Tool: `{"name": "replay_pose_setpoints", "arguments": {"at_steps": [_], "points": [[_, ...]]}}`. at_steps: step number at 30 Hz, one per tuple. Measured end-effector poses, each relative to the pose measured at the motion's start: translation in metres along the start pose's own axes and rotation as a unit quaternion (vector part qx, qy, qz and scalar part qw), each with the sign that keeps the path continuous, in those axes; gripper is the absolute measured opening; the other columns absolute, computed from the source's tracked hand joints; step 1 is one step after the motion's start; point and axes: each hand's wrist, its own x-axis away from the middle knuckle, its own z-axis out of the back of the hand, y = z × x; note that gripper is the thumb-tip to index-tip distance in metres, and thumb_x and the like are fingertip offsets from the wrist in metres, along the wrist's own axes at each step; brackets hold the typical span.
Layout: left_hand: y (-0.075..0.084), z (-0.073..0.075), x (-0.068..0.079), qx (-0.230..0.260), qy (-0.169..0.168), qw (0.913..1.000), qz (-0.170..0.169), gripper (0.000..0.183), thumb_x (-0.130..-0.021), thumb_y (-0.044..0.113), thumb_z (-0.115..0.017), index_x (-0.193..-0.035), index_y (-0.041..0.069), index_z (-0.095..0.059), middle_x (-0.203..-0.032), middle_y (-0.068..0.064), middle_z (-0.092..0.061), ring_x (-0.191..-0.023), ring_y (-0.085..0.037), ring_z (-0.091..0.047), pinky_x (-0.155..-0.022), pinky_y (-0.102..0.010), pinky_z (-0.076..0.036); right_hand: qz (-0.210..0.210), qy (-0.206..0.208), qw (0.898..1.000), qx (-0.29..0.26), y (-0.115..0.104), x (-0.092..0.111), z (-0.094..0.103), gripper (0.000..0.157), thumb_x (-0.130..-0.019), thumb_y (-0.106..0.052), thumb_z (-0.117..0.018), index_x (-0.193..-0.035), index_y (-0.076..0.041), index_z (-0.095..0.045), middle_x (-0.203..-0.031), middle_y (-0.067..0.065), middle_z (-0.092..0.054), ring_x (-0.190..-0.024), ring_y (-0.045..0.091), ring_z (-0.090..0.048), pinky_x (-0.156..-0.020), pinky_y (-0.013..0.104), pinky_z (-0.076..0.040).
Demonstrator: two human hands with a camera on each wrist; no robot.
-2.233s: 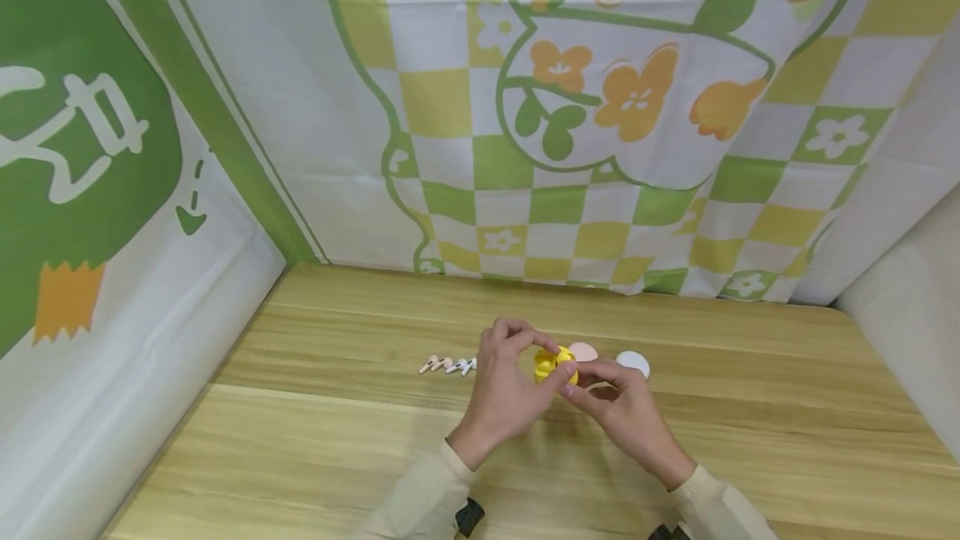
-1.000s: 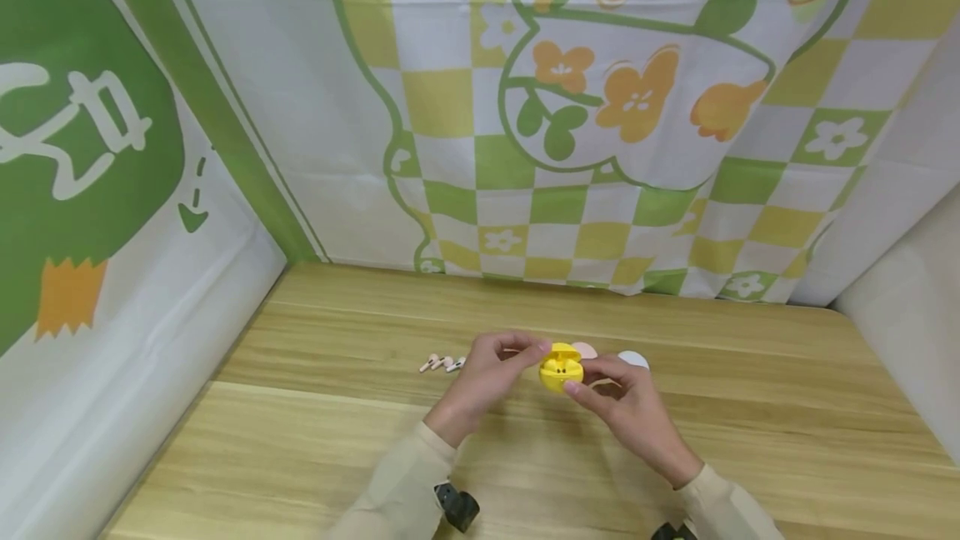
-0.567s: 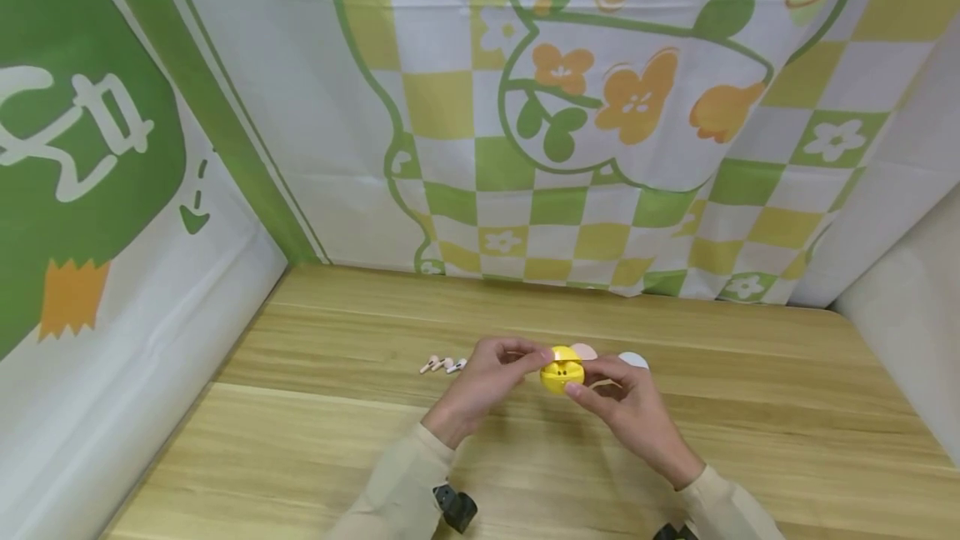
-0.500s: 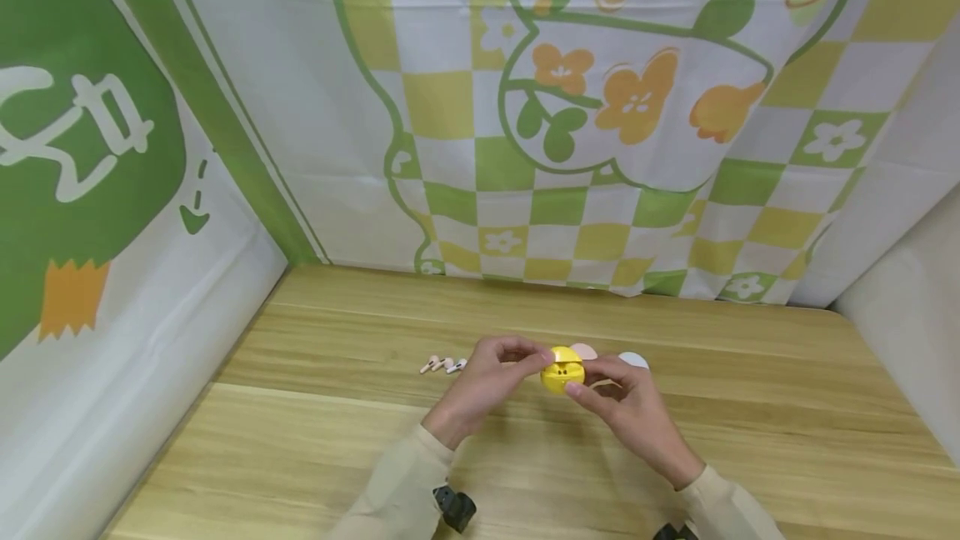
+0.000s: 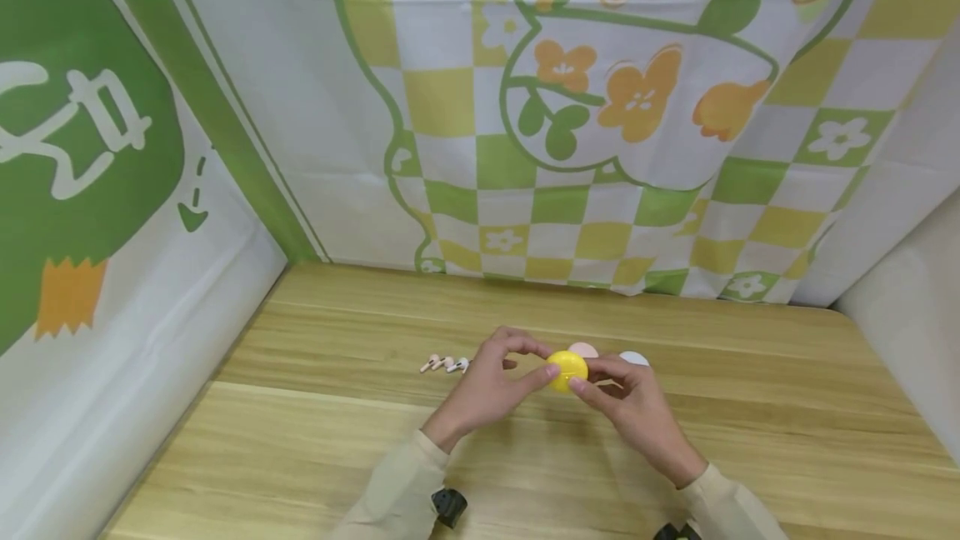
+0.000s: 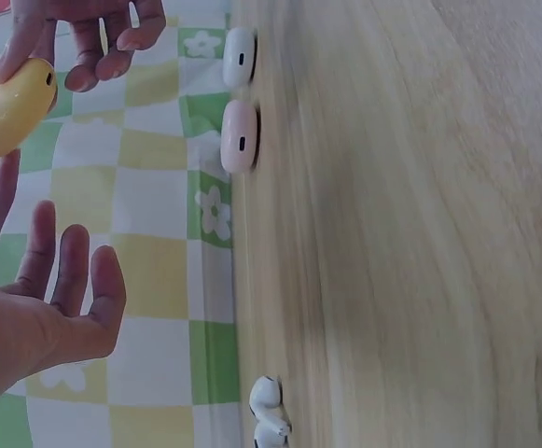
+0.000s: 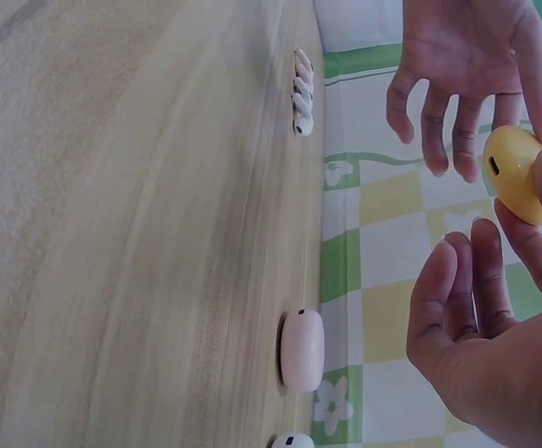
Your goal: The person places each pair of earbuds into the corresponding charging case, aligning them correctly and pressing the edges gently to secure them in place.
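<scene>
A yellow earbud case (image 5: 568, 367), round and closed, is held above the table between both hands. My left hand (image 5: 487, 382) pinches its left side with thumb and forefinger. On its right side, my right hand (image 5: 637, 411) grips it between thumb and fingers. A small dark port shows on the case's underside in both wrist views (image 6: 14, 107). Behind the hands lie a pink earbud case (image 5: 582, 349) and a white earbud case (image 5: 634, 358), each partly hidden in the head view. Pink earbuds (image 5: 430, 363) and white earbuds (image 5: 457, 365) lie left of the left hand, which partly covers them.
The wooden table (image 5: 315, 440) runs back to a printed checkered cloth (image 5: 525, 215). A green and white cloth wall (image 5: 187, 298) borders it on the left. A pale wall (image 5: 907, 315) rises on the right.
The yellow case's lid, open earlier with earbuds showing inside, has swung down and is closed. The left thumb has moved from the lid to the case's front. The right hand keeps its grip.
</scene>
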Motion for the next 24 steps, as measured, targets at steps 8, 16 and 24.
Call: {"name": "replay_pose_setpoints", "arguments": {"at_steps": [8, 16, 24], "points": [[-0.0026, -0.0015, 0.0002, -0.012, -0.001, 0.9999, 0.001, 0.023, -0.096, 0.032, -0.072, -0.106, 0.012, -0.074, -0.119, -0.003, -0.057, -0.117, -0.022, -0.051, -0.097, -0.055, -0.042, -0.005, 0.0, 1.0, 0.005, -0.0013, -0.0008, 0.0007, 0.022, -0.094, -0.015, -0.074, -0.113, -0.004, -0.074, -0.105, 0.012, -0.067, -0.097, 0.02, -0.063, -0.084, 0.03, -0.057], [-0.0017, -0.0049, 0.0009, 0.011, 0.019, 0.9995, 0.022, 0.023, -0.096, 0.032, -0.07, -0.102, 0.01, -0.075, -0.117, -0.003, -0.06, -0.116, -0.021, -0.052, -0.095, -0.048, -0.045, 0.104, 0.023, 0.989, 0.104, -0.0008, -0.0028, 0.0023, 0.048, -0.081, -0.012, -0.087, -0.124, -0.012, -0.069, -0.109, 0.001, -0.066, -0.096, 0.02, -0.063, -0.079, 0.034, -0.056], [0.0004, -0.0088, 0.0007, 0.028, 0.013, 0.999, 0.033, 0.023, -0.097, 0.028, -0.07, -0.101, 0.006, -0.075, -0.111, -0.004, -0.063, -0.111, -0.021, -0.054, -0.091, -0.044, -0.049, 0.229, 0.049, 0.949, 0.212, -0.0029, -0.0043, 0.0005, 0.066, -0.063, -0.008, -0.097, -0.121, -0.01, -0.068, -0.112, 0.0, -0.062, -0.101, 0.015, -0.057, -0.078, 0.038, -0.055]]}}
